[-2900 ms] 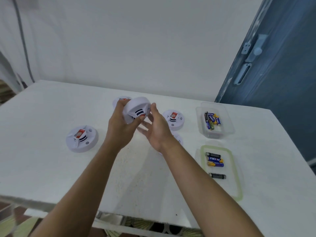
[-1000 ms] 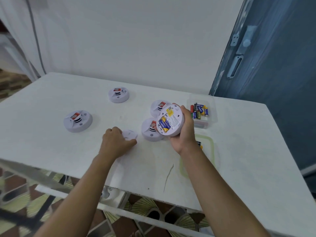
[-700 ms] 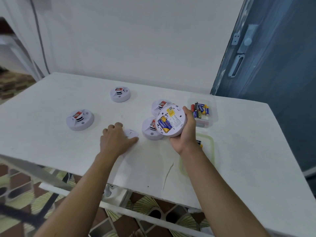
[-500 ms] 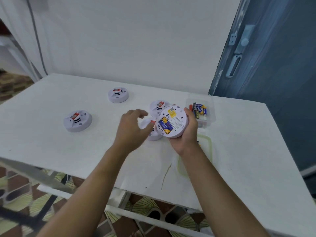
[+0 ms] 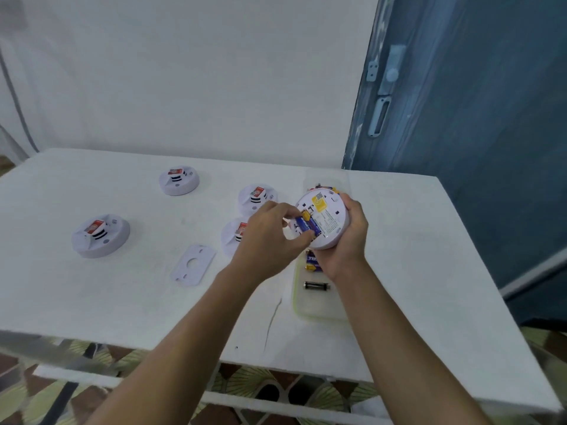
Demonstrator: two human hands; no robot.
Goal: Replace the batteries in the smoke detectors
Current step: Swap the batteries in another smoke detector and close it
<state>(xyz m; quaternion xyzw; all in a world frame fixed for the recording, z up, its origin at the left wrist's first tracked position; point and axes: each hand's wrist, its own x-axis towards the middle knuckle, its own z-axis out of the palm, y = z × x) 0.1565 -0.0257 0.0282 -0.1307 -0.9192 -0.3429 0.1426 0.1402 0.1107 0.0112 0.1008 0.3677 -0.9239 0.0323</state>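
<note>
My right hand (image 5: 345, 240) holds a round white smoke detector (image 5: 326, 217) above the table, its back turned up toward me. Blue and yellow batteries (image 5: 306, 224) sit in its open compartment. My left hand (image 5: 267, 240) pinches those batteries with thumb and fingertips. The detector's flat white cover plate (image 5: 193, 264) lies on the table to the left. A green-rimmed lid (image 5: 316, 305) under my right wrist carries loose batteries (image 5: 316, 285). The clear tub of batteries (image 5: 322, 188) is mostly hidden behind the held detector.
Several other smoke detectors rest face up on the white table (image 5: 429, 271): one far left (image 5: 100, 235), one at the back (image 5: 179, 180), two near my left hand (image 5: 257, 196). A blue door (image 5: 475, 118) stands to the right. The table's front edge is close.
My left hand left the cover plate on the table and moved right to the held detector, where it now pinches the batteries. The right hand kept the detector almost still.
</note>
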